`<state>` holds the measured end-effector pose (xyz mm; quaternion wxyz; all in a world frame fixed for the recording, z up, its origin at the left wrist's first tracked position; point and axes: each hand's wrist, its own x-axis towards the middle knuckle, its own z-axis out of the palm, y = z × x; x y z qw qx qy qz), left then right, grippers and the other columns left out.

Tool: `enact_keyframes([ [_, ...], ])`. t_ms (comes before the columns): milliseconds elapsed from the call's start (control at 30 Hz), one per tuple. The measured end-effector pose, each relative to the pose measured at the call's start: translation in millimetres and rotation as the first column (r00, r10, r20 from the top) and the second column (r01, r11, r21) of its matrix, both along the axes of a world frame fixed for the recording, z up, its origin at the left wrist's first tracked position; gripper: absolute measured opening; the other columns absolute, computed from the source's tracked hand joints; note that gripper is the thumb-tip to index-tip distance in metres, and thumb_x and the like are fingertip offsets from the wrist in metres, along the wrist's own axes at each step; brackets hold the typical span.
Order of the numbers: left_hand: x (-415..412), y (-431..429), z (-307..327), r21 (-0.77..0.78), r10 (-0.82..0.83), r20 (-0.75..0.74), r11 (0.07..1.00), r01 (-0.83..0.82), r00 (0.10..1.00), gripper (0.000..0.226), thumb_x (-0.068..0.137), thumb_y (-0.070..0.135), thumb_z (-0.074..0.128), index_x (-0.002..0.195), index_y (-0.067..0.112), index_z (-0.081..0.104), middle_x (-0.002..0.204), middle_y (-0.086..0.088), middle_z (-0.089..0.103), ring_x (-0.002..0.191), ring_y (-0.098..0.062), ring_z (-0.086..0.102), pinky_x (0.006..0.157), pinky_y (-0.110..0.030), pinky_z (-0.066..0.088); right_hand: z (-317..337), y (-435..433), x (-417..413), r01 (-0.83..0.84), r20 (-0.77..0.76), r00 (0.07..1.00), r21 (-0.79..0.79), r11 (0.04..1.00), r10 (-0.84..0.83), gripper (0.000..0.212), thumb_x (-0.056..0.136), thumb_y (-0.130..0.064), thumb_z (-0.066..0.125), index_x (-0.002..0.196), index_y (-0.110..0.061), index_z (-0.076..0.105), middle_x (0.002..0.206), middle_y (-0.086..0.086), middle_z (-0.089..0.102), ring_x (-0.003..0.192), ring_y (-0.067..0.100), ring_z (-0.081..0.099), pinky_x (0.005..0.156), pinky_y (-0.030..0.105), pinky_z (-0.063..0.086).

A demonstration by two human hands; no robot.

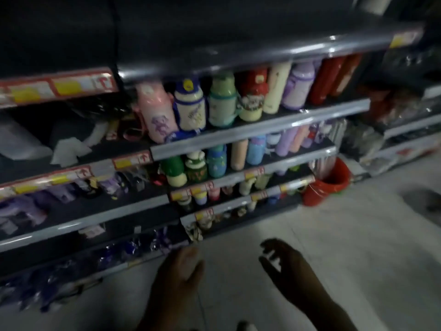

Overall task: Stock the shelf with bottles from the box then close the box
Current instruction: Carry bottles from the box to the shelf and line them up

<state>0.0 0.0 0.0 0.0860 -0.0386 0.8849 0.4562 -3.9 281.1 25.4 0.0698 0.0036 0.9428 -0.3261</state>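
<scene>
Dim shop aisle, pale tiled floor (358, 247) underfoot, dark racking (238, 32) running up and away to the left of both sets of fingers. Two hands show at the bottom edge. On the left hand (176, 280) the fingers lie together, nearly straight, pointing up at the racking with the thumb out to the side; they hold nothing. On the right hand (286, 266) the fingers are spread wide and loosely bent, also empty. The two hands are apart and touch nothing.

Well beyond the fingertips, high in view, one shelf (262, 126) carries the clearest row of bottles (222, 101). There are eight upright: pink, white with blue, green, red over cream, plain cream, lilac and two red. One more blue piece lies on its side at the front rail, below the white one. On the next tier down, nearer the fingers, five can be counted: green and cream, dark green, teal, peach and blue. The rest behind them blur together. At least two further tiers sit lower still, their stock too small and smeared to count.

Red-and-yellow price strips (64, 88) run along the rails; their print cannot be read. One red bucket (327, 185) stands on the floor at the racking's far end, beyond the right fingers. Both wrists are cut off by the frame.
</scene>
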Motion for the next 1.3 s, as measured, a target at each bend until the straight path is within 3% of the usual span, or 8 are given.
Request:
enact_keyframes([
  [100, -39.5, 24.6, 18.0, 0.012, -0.075, -0.039, 0.997, 0.075, 0.996, 0.037, 0.083, 0.066, 0.058, 0.115, 0.046, 0.057, 0.119, 0.029, 0.061, 0.113, 0.000, 0.060, 0.095, -0.035, 0.054, 26.4, 13.7, -5.7, 0.099, -0.051, 0.994, 0.042, 0.994, -0.097, 0.028, 0.095, -0.041, 0.067, 0.121, -0.033, 0.061, 0.109, -0.016, 0.063, 0.090, 0.001, 0.060, 0.076, 0.019, 0.050],
  [333, -72.0, 137.9, 40.3, -0.079, -0.405, -0.196, 0.914, 0.397, 0.893, 0.030, 0.089, 0.037, 0.069, 0.118, 0.032, 0.063, 0.115, 0.010, 0.062, 0.104, -0.013, 0.061, 0.084, -0.035, 0.053, 46.1, 82.6, 33.8, 0.382, -0.132, 0.919, 0.049, 0.923, -0.373, 0.036, 0.096, -0.034, 0.068, 0.130, -0.024, 0.059, 0.121, -0.008, 0.063, 0.101, 0.009, 0.063, 0.082, 0.028, 0.057],
  [467, -72.2, 230.1, 38.4, -0.079, -0.567, -0.194, 0.822, 0.563, 0.800, 0.028, 0.090, 0.046, 0.066, 0.117, 0.044, 0.057, 0.115, 0.014, 0.059, 0.105, -0.008, 0.059, 0.085, -0.039, 0.055, 41.0, 141.9, 73.9, 0.557, -0.076, 0.830, 0.092, 0.825, -0.552, 0.042, 0.095, -0.040, 0.068, 0.134, -0.027, 0.057, 0.129, -0.009, 0.061, 0.110, 0.011, 0.063, 0.082, 0.025, 0.053],
  [567, -66.6, 308.2, 33.4, -0.076, -0.652, -0.182, 0.755, 0.651, 0.736, 0.029, 0.090, 0.044, 0.065, 0.117, 0.040, 0.058, 0.117, 0.018, 0.055, 0.108, -0.006, 0.057, 0.087, -0.040, 0.056, 30.0, 198.1, 98.2, 0.657, -0.043, 0.754, 0.085, 0.749, -0.656, 0.042, 0.095, -0.041, 0.069, 0.133, -0.027, 0.057, 0.130, -0.010, 0.061, 0.113, 0.011, 0.063, 0.081, 0.025, 0.053],
  [867, -56.4, 552.6, 55.1, -0.191, -0.793, -0.201, 0.608, 0.771, 0.575, 0.027, 0.089, 0.036, 0.070, 0.116, 0.033, 0.063, 0.117, 0.019, 0.055, 0.106, -0.006, 0.056, 0.084, -0.031, 0.053, 29.7, 411.3, 119.7, 0.761, -0.027, 0.648, 0.053, 0.646, -0.761, 0.040, 0.096, -0.041, 0.067, 0.131, -0.025, 0.056, 0.127, -0.011, 0.063, 0.110, 0.010, 0.063, 0.079, 0.030, 0.056],
  [967, -57.8, 629.8, 63.0, -0.223, -0.843, -0.190, 0.536, 0.814, 0.503, 0.028, 0.089, 0.035, 0.071, 0.115, 0.032, 0.064, 0.116, 0.020, 0.055, 0.105, -0.005, 0.056, 0.082, -0.025, 0.049, 35.9, 480.4, 124.0, 0.825, -0.023, 0.565, 0.017, 0.564, -0.825, 0.040, 0.095, -0.041, 0.068, 0.130, -0.026, 0.057, 0.126, -0.012, 0.062, 0.104, 0.010, 0.064, 0.079, 0.034, 0.059],
  [1133, -82.4, 775.8, 45.1, -0.221, -0.903, -0.177, 0.425, 0.878, 0.392, 0.028, 0.087, 0.032, 0.073, 0.114, 0.033, 0.063, 0.112, 0.023, 0.056, 0.102, -0.004, 0.058, 0.082, -0.022, 0.045, 15.3, 585.5, 127.0, 0.906, 0.021, 0.421, 0.039, 0.422, -0.907, 0.040, 0.096, -0.040, 0.068, 0.132, -0.025, 0.057, 0.128, -0.012, 0.061, 0.111, 0.009, 0.062, 0.080, 0.027, 0.055],
  [1300, -110.7, 948.6, 28.9, -0.227, -0.982, -0.154, 0.144, 0.963, 0.110, 0.029, 0.092, 0.039, 0.067, 0.120, 0.034, 0.059, 0.119, 0.022, 0.054, 0.109, -0.004, 0.056, 0.089, -0.027, 0.050, 13.3, 690.6, 115.5, 0.979, 0.006, 0.188, 0.078, 0.188, -0.982, 0.042, 0.097, -0.042, 0.065, 0.135, -0.025, 0.055, 0.133, -0.009, 0.060, 0.113, 0.012, 0.062, 0.085, 0.027, 0.053],
])
